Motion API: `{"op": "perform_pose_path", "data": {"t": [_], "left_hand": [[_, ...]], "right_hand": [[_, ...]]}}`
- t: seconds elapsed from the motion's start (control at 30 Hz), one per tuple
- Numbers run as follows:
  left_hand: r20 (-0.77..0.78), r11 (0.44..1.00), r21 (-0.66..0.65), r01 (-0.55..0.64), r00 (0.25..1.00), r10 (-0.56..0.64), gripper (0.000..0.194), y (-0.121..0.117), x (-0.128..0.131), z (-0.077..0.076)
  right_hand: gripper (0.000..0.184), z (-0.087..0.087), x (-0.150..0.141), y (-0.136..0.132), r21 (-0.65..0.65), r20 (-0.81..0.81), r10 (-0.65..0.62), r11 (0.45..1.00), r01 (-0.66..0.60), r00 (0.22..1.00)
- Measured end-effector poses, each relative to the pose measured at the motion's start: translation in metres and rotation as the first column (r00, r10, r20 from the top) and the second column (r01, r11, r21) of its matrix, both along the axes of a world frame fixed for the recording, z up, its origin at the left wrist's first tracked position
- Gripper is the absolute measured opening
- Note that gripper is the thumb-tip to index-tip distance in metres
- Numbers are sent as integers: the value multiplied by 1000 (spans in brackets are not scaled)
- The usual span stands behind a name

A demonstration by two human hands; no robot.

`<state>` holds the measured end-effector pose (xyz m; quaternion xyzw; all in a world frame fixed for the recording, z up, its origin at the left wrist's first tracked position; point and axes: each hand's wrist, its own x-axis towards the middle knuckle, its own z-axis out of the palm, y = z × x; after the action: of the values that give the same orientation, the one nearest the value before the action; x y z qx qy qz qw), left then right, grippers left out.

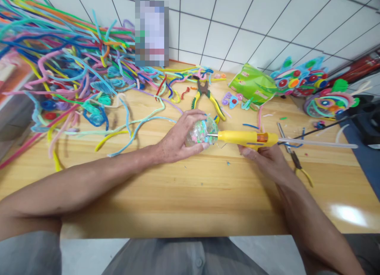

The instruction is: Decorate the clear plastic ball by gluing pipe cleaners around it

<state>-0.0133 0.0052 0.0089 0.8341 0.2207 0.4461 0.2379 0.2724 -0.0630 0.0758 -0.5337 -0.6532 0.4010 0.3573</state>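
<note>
My left hand (185, 138) is closed around a clear ball (197, 134) with small coloured bits showing through it. Closed on the handle of a yellow glue gun (240, 138), my right hand (267, 158) holds it level, pointing left. The metal nozzle meets the ball's right side in this view; whether it touches, I cannot tell. A long translucent glue stick (323, 143) sticks out of the gun's back end. Just beyond the ball lie pliers (204, 93) with yellow and green handles, jaws away from me.
Tangled pipe cleaners (86, 69) cover the table's left and back. A green packet (252, 85) and decorated colourful masks or heads (326, 103) stand at back right. Smaller pliers (298, 166) lie right of my right hand. A tiled wall (237, 25) rises behind the wooden table (166, 203).
</note>
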Motion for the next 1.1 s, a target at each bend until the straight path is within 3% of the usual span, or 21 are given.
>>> {"op": "perform_pose_path", "data": {"t": [0.27,0.67,1.1], "left_hand": [[-7,1000,18,-4,1000,4,66,-2,0,4],[5,1000,2,6,1000,-6,70,-1,0,2],[11,1000,-24,-8,1000,9,66,-3,-2,1]], "right_hand": [[50,-7,9,-3,-82,71,32,996,-26,997],[46,2,-1,0,-41,6,-10,999,10,1000],[49,0,13,1,-58,88,36,998,-31,995]]}}
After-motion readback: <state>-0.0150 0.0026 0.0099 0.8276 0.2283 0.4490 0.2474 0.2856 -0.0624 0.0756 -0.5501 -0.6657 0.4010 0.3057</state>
